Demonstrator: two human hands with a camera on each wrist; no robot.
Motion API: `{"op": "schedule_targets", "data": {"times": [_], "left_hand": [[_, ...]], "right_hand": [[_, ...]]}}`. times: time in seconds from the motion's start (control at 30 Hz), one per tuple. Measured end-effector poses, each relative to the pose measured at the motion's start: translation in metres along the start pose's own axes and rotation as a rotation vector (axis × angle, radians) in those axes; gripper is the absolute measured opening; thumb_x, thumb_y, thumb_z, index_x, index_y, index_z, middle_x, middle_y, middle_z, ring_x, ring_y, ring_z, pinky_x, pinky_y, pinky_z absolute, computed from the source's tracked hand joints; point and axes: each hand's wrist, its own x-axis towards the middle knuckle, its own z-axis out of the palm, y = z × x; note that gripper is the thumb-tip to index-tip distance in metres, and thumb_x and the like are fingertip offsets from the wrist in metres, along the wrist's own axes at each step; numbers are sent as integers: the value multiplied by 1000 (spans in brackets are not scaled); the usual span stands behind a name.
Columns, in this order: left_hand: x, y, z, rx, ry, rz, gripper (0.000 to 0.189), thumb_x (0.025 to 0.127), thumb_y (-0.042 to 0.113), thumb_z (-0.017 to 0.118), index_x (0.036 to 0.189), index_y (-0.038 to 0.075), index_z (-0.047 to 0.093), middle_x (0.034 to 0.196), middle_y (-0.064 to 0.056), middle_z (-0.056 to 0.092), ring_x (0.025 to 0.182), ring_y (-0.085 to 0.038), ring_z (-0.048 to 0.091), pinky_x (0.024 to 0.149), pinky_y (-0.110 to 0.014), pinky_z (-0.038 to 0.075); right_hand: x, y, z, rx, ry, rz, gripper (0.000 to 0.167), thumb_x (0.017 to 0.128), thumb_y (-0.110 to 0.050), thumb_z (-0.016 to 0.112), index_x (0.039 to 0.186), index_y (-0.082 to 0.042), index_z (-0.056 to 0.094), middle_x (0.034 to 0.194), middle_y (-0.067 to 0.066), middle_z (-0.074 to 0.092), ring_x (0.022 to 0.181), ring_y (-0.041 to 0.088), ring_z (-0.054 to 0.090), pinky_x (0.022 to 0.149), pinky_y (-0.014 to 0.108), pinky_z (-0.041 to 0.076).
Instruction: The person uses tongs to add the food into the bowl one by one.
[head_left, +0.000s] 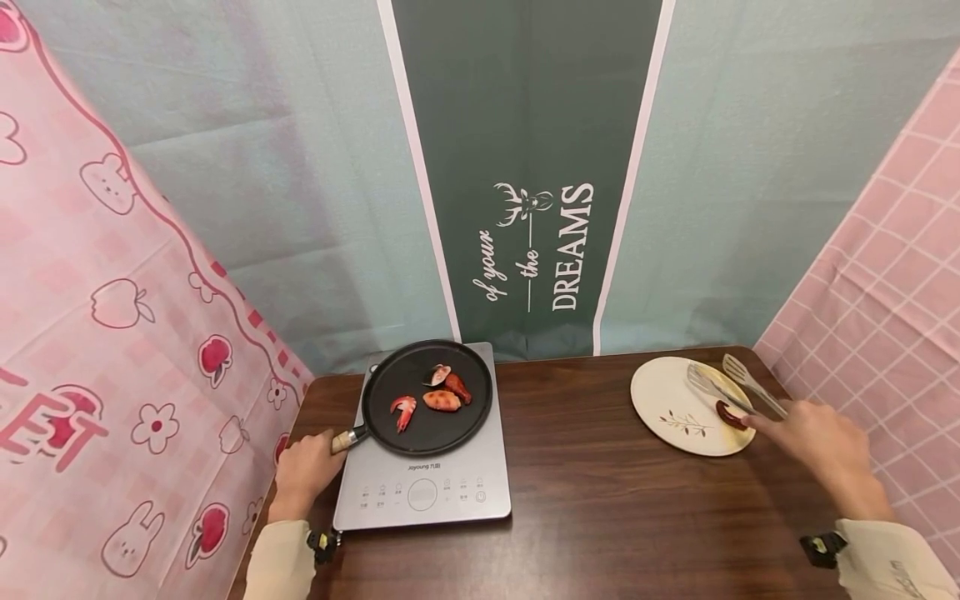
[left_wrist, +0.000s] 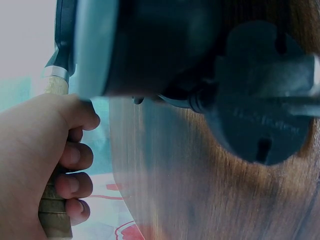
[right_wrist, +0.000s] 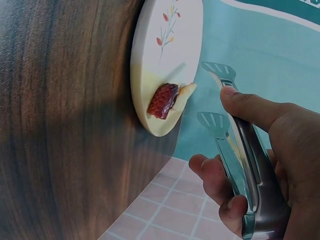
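Dark-brown wood-grain table (head_left: 577,475): the left hand (head_left: 306,468) grasps the pale wooden handle (head_left: 343,441) of a round black pan (head_left: 397,375) on a silver rectangular induction cooker (head_left: 487,454); the right hand (head_left: 825,446) grips spread, slotted silver metal tongs (right_wrist: 260,177) above a cream-white plate (head_left: 656,387) bearing a dark-red food piece (right_wrist: 163,101).

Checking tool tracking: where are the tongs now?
Right side of the head view: the tongs are held in the right grip, one slatted end seen against the plate.
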Motion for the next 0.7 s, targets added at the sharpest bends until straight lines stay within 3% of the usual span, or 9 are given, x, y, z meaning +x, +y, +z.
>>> {"op": "schedule_targets", "data": {"times": [0.13, 0.27, 0.7], "left_hand": [[0, 0, 1, -1, 2, 1, 27, 91, 27, 76, 87, 4, 62, 73, -20, 68, 60, -42, 64, 54, -56, 47], [0, 0, 1, -1, 3, 0, 27, 90, 27, 76, 86, 5, 62, 74, -20, 69, 61, -43, 65, 54, -57, 47], [0, 0, 0, -1, -4, -7, 27, 91, 27, 77, 86, 4, 62, 74, -19, 68, 60, -41, 64, 54, -56, 47]], "right_hand": [[0, 3, 2, -12, 6, -3, 73, 94, -69, 65, 107, 3, 72, 96, 44, 65, 67, 50, 64, 49, 51, 42], [0, 6, 5, -18, 4, -6, 73, 95, -68, 65, 115, 2, 71, 95, 42, 65, 66, 49, 63, 49, 52, 41], [5, 12, 14, -8, -12, 7, 74, 97, -67, 63, 117, 4, 71, 95, 43, 65, 69, 53, 63, 50, 56, 42]]}}
